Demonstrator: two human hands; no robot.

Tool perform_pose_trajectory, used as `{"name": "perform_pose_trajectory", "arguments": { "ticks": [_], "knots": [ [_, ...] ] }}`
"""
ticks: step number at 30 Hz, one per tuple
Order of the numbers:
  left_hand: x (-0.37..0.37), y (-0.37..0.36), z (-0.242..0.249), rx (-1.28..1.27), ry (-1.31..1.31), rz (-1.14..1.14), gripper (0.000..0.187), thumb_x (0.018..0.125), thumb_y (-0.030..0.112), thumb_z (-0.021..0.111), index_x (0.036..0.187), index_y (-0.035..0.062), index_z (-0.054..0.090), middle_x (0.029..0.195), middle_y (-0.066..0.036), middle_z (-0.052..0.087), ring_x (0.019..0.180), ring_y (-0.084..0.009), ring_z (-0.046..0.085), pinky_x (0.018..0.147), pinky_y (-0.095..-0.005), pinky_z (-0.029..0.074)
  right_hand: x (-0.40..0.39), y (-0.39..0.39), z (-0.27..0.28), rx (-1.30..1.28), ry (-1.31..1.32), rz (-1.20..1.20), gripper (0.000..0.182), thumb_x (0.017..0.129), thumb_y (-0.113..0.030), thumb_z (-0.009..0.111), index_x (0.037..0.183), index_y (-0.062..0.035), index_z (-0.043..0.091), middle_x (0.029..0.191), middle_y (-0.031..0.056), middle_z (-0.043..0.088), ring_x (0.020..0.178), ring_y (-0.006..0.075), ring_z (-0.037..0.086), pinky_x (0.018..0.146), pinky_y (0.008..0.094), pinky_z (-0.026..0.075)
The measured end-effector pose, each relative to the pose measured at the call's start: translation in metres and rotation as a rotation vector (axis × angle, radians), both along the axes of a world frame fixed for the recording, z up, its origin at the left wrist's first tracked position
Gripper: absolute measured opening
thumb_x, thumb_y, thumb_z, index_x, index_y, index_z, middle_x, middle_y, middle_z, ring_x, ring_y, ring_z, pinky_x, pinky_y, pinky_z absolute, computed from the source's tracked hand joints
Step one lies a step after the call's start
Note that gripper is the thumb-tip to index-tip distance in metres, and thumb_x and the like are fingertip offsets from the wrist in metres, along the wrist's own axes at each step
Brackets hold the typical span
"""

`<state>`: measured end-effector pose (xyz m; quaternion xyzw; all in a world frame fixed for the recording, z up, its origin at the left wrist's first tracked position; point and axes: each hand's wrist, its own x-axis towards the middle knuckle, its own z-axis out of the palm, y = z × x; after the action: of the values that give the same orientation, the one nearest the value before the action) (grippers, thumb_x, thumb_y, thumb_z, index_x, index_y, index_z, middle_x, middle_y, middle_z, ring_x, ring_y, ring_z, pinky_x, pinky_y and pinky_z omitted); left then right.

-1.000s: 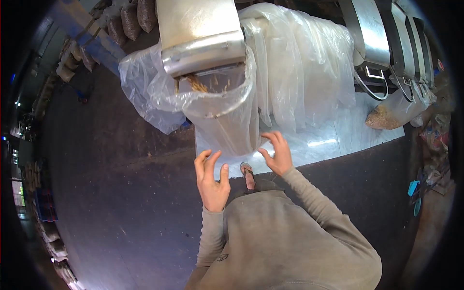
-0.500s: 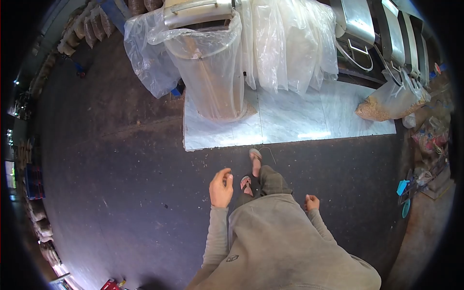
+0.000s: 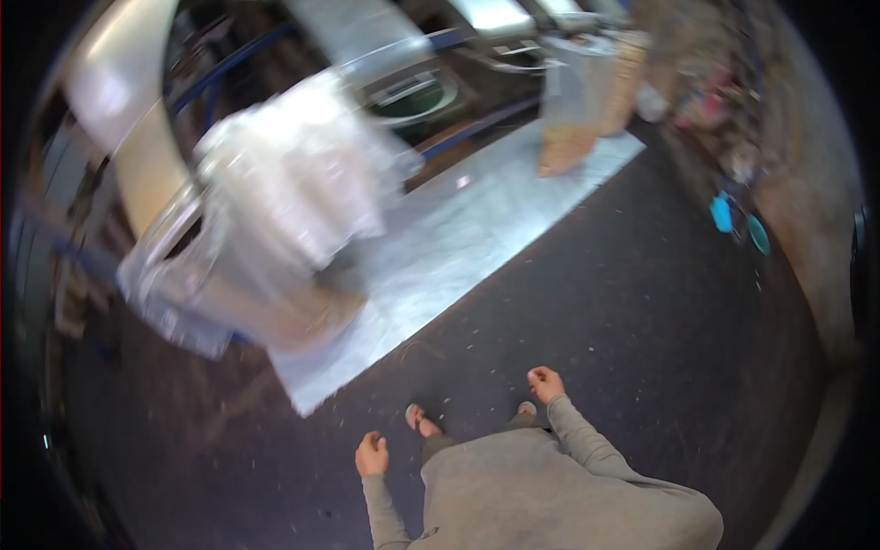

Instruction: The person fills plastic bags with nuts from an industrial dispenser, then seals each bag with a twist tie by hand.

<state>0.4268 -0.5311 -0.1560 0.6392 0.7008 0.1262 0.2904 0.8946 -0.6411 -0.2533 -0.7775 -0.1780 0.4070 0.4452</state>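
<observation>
My left hand hangs low over the dark floor, its fingers curled; whether anything is in them is too small to tell. On the other side of my body, my right hand is also half curled above the floor, touching no visible object. Ahead to the left, a large clear bag with brown material in its bottom stands below a metal chute. Beside it hang several clear plastic bags, blurred by motion. Both hands are well away from the bags.
A pale marbled sheet lies on the floor in front of the machines. Part-filled bags stand at its far end. A blue item and a teal ring-shaped item are by the right wall.
The view has turned to the right, so the machines and sheet now slant across the left. My right hand has come forward, my left hand appears lower, and my feet have moved apart.
</observation>
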Motion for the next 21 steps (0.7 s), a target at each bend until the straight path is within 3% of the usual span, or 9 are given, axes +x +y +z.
{"name": "perform_pose_trajectory", "arguments": {
  "ticks": [2, 4, 7, 10, 12, 14, 17, 19, 21],
  "knots": [
    [0.056, 0.006, -0.038, 0.063, -0.030, -0.102, 0.027, 0.092, 0.018, 0.069, 0.115, 0.0045, 0.072, 0.093, -0.017, 0.076, 0.084, -0.0312, 0.074, 0.077, -0.0403, 0.058, 0.054, -0.036, -0.003, -0.026, -0.029, -0.010, 0.022, 0.097, -0.022, 0.070, 0.107, -0.0022, 0.070, 0.082, 0.0059, 0.070, 0.069, 0.0130, 0.064, 0.062, 0.0307, 0.053],
    [0.105, 0.008, -0.085, -0.118, -0.354, 0.063, 0.021, 0.094, 0.011, 0.066, 0.112, 0.0015, 0.072, 0.086, -0.013, 0.074, 0.073, -0.0234, 0.072, 0.068, -0.0347, 0.057, 0.120, -0.093, -0.007, -0.049, -0.051, -0.121, 0.022, 0.097, -0.022, 0.069, 0.107, -0.0026, 0.071, 0.083, 0.0062, 0.070, 0.069, 0.0131, 0.065, 0.062, 0.0309, 0.054],
    [0.206, -0.007, -0.107, -0.380, -0.394, -0.002, 0.020, 0.099, 0.013, 0.063, 0.113, 0.0008, 0.068, 0.077, -0.004, 0.066, 0.065, -0.0141, 0.065, 0.058, -0.0306, 0.055, 0.194, -0.211, -0.029, -0.174, -0.230, -0.263, 0.021, 0.097, -0.022, 0.069, 0.106, -0.0032, 0.073, 0.082, 0.0067, 0.071, 0.068, 0.0135, 0.065, 0.063, 0.0316, 0.054],
    [0.288, -0.041, -0.103, -0.625, -0.299, 0.075, 0.019, 0.093, 0.006, 0.065, 0.110, -0.0023, 0.070, 0.080, -0.010, 0.071, 0.069, -0.0192, 0.069, 0.062, -0.0326, 0.056, 0.266, -0.286, 0.009, -0.418, -0.397, -0.372, 0.023, 0.098, -0.023, 0.069, 0.106, -0.0021, 0.072, 0.081, 0.0067, 0.070, 0.065, 0.0141, 0.064, 0.061, 0.0330, 0.054],
    [0.316, -0.053, -0.135, -0.586, -0.259, -0.058, 0.019, 0.093, 0.007, 0.065, 0.109, -0.0007, 0.070, 0.079, -0.010, 0.071, 0.067, -0.0200, 0.069, 0.059, -0.0352, 0.055, 0.300, -0.319, 0.020, -0.252, -0.149, -0.731, 0.024, 0.098, -0.023, 0.068, 0.106, -0.0009, 0.071, 0.077, 0.0061, 0.068, 0.061, 0.0140, 0.063, 0.055, 0.0316, 0.051],
    [0.339, -0.053, -0.168, -0.388, -0.160, -0.353, 0.015, 0.091, 0.010, 0.065, 0.102, 0.0015, 0.071, 0.078, -0.011, 0.071, 0.064, -0.0229, 0.069, 0.052, -0.0418, 0.053, 0.338, -0.345, 0.003, -0.222, -0.147, -0.800, 0.023, 0.099, -0.024, 0.067, 0.105, -0.0011, 0.070, 0.076, 0.0058, 0.068, 0.059, 0.0134, 0.062, 0.052, 0.0313, 0.049],
    [0.452, -0.030, -0.152, -0.753, -0.243, -0.017, 0.016, 0.091, 0.012, 0.062, 0.087, 0.0016, 0.073, 0.079, -0.013, 0.072, 0.060, -0.0233, 0.068, 0.050, -0.0404, 0.052, 0.391, -0.362, -0.012, -0.200, -0.055, -0.923, 0.021, 0.100, -0.023, 0.065, 0.101, -0.0030, 0.069, 0.073, 0.0049, 0.066, 0.055, 0.0117, 0.060, 0.043, 0.0305, 0.045],
    [0.521, 0.002, -0.158, -0.791, -0.141, 0.006, 0.021, 0.093, 0.013, 0.058, 0.084, 0.0002, 0.071, 0.074, -0.013, 0.070, 0.051, -0.0237, 0.065, 0.043, -0.0387, 0.049, 0.418, -0.354, -0.011, -0.174, 0.108, -0.945, 0.022, 0.101, -0.027, 0.065, 0.102, -0.0049, 0.069, 0.075, 0.0055, 0.067, 0.056, 0.0115, 0.061, 0.041, 0.0319, 0.044],
    [0.594, 0.045, -0.177, -0.760, -0.170, -0.217, 0.025, 0.097, 0.014, 0.055, 0.080, 0.0015, 0.068, 0.062, -0.011, 0.064, 0.042, -0.0224, 0.058, 0.035, -0.0376, 0.042, 0.442, -0.342, -0.020, -0.236, 0.183, -0.933, 0.026, 0.102, -0.032, 0.064, 0.105, -0.0060, 0.069, 0.076, 0.0065, 0.069, 0.057, 0.0131, 0.064, 0.041, 0.0329, 0.045]
  ]
}}
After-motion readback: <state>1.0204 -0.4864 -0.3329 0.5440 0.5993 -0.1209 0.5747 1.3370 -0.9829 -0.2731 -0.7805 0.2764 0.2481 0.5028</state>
